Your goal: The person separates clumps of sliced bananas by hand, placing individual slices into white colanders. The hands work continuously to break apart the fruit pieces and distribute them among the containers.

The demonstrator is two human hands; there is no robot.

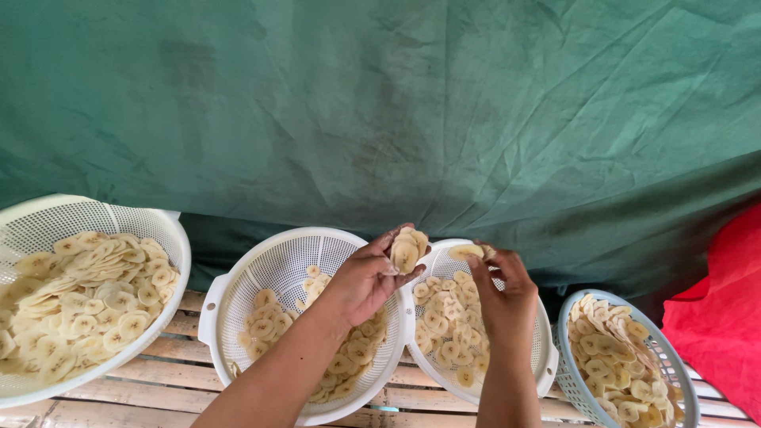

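Green tarp behind, 4 colanders (238,285) of banana slices (95,301), left hand (369,277) fingers gripping stack (407,250), right hand (499,289) pinching slice (465,251)

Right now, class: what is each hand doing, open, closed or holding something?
Left hand: closed on a stack of banana slices.
Right hand: pinching a single banana slice.

You see a green tarp (444,103) behind, red cloth (725,309) at right, a bamboo slat bench (158,372) below, and a blue basket (682,388) of slices.
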